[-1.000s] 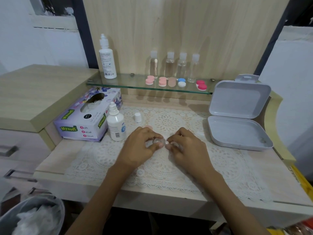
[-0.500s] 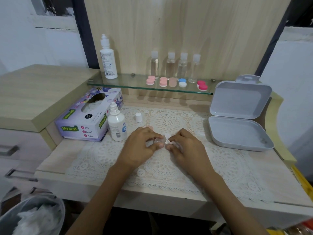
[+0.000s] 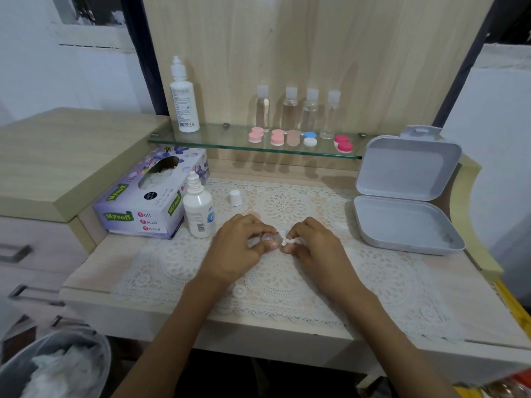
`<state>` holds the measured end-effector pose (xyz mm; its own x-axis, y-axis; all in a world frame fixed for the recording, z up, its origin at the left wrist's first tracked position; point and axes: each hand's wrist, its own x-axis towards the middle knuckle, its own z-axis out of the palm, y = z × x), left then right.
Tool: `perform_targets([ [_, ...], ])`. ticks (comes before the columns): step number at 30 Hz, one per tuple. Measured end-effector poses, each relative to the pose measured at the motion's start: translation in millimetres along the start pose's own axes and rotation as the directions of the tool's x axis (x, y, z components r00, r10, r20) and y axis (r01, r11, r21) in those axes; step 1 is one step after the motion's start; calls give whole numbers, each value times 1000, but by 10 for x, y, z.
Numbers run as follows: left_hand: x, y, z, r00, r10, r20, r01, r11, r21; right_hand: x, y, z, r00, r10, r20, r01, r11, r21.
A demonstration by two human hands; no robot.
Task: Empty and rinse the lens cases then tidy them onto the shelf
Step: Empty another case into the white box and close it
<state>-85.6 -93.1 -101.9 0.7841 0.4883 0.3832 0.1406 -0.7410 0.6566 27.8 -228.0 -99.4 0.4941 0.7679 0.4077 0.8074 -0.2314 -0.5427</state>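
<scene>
Both hands work close together over the middle of the lace mat (image 3: 388,277) that covers the table (image 3: 94,262). The left hand (image 3: 238,248) has its grip closed round a small clear lens case (image 3: 268,238), thumb beneath and fingers curled over the top. The right hand (image 3: 313,245) pinches a twisted tissue wad (image 3: 288,241) at its fingertips, and the tip of the wad touches the case's right side. Just beyond the left knuckles a pinkish piece (image 3: 255,215) peeks out, too hidden to identify. To the left on the mat stands a small white bottle (image 3: 198,214) without its top, and a white cap (image 3: 235,198) stands just beside it on the right. A purple tissue box (image 3: 152,196) lies further left. An open grey box (image 3: 405,202) sits at the right of the table, its lid upright. On the far glass shelf (image 3: 218,139) a row of coloured lens cases (image 3: 293,137) is lined up: pink, peach, tan, blue with white, and red. Four clear bottles (image 3: 290,107) stand behind them, and a tall white bottle (image 3: 184,101) stands at the shelf's left end. A bin (image 3: 57,366) holding crumpled tissue sits at the near left, below the table.
</scene>
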Motion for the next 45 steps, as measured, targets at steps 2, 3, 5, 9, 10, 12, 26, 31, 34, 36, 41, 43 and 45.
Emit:
perform_targets([
  [2, 2, -4, 2, 1000, -2, 1, 2, 1000, -4, 6, 1, -15, 999, 35, 20, -36, 997, 64],
  [3, 2, -7, 3, 1000, -3, 4, 3, 1000, -6, 8, 6, -27, 998, 64, 25, -66, 991, 120],
  [5, 3, -9, 5, 1000, -3, 6, 3, 1000, -7, 7, 10, -68, 992, 122, 19, -123, 958, 261],
  [9, 2, -3, 0, 1000, -4, 1, 4, 1000, -5, 26, 42, -120, 980, 195, -24, -169, 899, 404],
  [10, 2, -5, -1, 1000, -4, 0, 4, 1000, -8, 31, 48, -120, 978, 204, -35, -171, 891, 420],
  [12, 2, -7, 0, 1000, -4, 0, 4, 1000, -11, 37, 59, -117, 976, 213, -36, -173, 870, 461],
  [26, 2, 7, -5, 1000, 16, -4, -16, 1000, -7, 8, 21, -54, 989, 1, -147, 29, 980, 199],
  [31, -5, 3, -6, 1000, 9, -1, -9, 1000, -10, -53, -38, -7, 985, -157, -71, 156, 987, -31],
  [34, -5, 0, -9, 1000, 4, 9, -4, 1000, 3, -41, -37, -8, 985, -169, -37, 166, 983, -76],
  [36, -4, 0, -11, 1000, 7, 10, -7, 1000, 7, -30, -38, -10, 984, -172, -35, 169, 982, -82],
  [41, -4, 0, -11, 1000, 8, 11, -8, 1000, 8, -17, -15, 11, 984, -174, -36, 171, 982, -84],
  [43, -5, 1, -10, 1000, 9, 14, -9, 1000, 5, -15, 6, 29, 985, -168, -34, 166, 983, -77],
  [45, -6, 2, -10, 1000, 5, 13, -5, 1000, 7, -17, 18, 51, 986, -162, -31, 160, 986, -52],
])
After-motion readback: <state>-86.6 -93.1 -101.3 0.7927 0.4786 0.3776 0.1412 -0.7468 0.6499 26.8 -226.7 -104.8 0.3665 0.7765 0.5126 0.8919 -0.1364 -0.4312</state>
